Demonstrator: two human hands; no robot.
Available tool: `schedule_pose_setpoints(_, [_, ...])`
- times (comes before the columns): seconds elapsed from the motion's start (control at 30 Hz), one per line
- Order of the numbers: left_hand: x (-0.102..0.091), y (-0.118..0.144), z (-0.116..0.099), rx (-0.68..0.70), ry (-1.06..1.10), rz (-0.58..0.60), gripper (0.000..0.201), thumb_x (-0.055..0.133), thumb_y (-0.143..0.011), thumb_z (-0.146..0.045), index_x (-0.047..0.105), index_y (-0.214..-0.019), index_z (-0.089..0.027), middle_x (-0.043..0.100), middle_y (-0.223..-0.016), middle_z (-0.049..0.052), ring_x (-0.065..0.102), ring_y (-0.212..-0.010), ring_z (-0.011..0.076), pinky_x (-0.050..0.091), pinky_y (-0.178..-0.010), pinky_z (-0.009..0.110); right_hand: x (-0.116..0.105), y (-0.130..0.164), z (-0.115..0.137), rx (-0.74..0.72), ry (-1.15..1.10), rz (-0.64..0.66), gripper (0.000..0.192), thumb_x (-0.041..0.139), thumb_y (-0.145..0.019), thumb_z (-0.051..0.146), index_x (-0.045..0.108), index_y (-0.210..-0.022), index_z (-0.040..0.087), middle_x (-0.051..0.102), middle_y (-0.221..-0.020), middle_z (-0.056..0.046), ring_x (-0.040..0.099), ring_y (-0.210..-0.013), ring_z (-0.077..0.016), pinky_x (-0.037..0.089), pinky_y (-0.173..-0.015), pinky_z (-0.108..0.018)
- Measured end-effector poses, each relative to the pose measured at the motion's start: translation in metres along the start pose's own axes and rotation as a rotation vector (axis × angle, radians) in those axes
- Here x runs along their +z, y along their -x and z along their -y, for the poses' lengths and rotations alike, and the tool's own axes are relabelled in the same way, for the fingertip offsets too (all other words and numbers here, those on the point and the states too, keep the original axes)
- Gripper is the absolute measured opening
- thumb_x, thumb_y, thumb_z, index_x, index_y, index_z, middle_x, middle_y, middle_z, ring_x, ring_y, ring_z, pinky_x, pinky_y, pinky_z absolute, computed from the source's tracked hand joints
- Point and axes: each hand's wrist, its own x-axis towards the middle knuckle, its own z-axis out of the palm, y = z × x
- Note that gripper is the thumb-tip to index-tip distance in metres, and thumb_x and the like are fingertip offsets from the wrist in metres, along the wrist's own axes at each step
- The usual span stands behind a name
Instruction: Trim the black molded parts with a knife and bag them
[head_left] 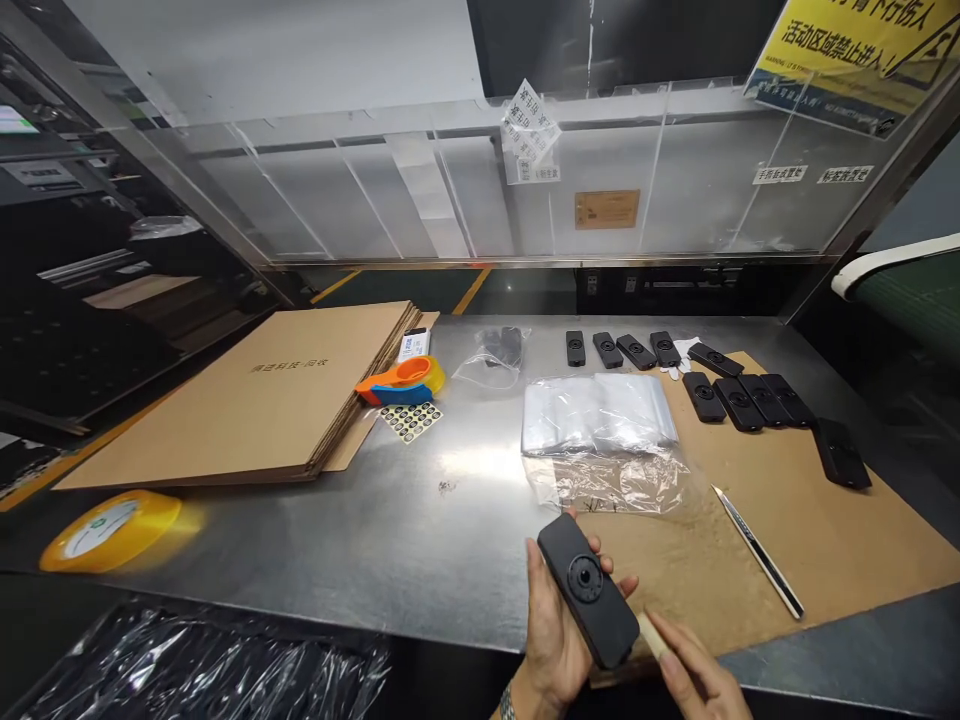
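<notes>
Head view: left hand (551, 635) is wrapped under a black module (586, 590), fingers clamped on its edges so the round-knob face points up, held at the near edge of the desk (420, 530); right hand (694, 670) sits just right of it, fingers pinched together on a small pale stick (651, 633) whose tip is near the module's near end. Far right, more black modules (739, 400) lie in rows on a cardboard sheet (825, 530), clear bags (600, 415) and a thin blade tool (757, 550) within reach, flat cardboard stack (255, 400) and tape roll (109, 528) to the left
</notes>
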Motion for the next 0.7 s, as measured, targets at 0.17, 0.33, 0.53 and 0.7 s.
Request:
schedule_pose_setpoints(0.17, [-0.003,0.0,-0.002,-0.252,-0.109,-0.114,0.041,0.048,-0.084,-0.049,0.059,-0.09,-0.01,0.062,-0.085,0.01,0.062,-0.08,0.024,0.052,-0.075,0.044,-0.023,-0.028,-0.011,-0.025,0.302,-0.282,0.038,0.046,-0.088,0.04,0.055,-0.12,0.022,0.058,-0.118,-0.008,0.052,-0.111,-0.0235,0.049,-0.089,-0.037])
schedule_pose_setpoints(0.33, [-0.018,-0.008,0.006,-0.11,-0.223,-0.201,0.045,0.048,-0.081,-0.056,0.052,-0.099,-0.015,0.054,-0.069,-0.001,0.048,-0.042,0.0083,0.044,-0.04,0.022,-0.025,-0.057,-0.031,-0.189,0.631,-0.313,0.036,0.044,-0.088,0.039,0.056,-0.114,0.018,0.059,-0.101,-0.01,0.053,-0.094,-0.0242,0.048,-0.081,-0.044])
schedule_pose_setpoints(0.53, [-0.016,-0.009,0.002,-0.154,-0.177,-0.212,0.01,0.045,-0.088,-0.024,0.047,-0.094,-0.016,0.056,-0.069,0.003,0.048,-0.047,0.0076,0.036,-0.039,0.014,-0.067,-0.071,-0.048,-0.198,0.873,-0.476,0.038,0.036,-0.091,0.036,0.052,-0.115,0.01,0.056,-0.102,-0.015,0.049,-0.097,-0.0274,0.042,-0.084,-0.046])
schedule_pose_setpoints(0.7, [-0.015,-0.006,0.001,-0.286,-0.086,-0.233,0.023,0.058,-0.078,-0.013,0.052,-0.1,-0.014,0.065,-0.091,0.008,0.063,-0.071,0.0155,0.049,-0.055,0.02,-0.117,-0.084,-0.079,0.004,1.024,-0.45,0.04,0.037,-0.085,0.037,0.056,-0.106,0.007,0.056,-0.093,-0.019,0.051,-0.09,-0.0313,0.042,-0.08,-0.047])
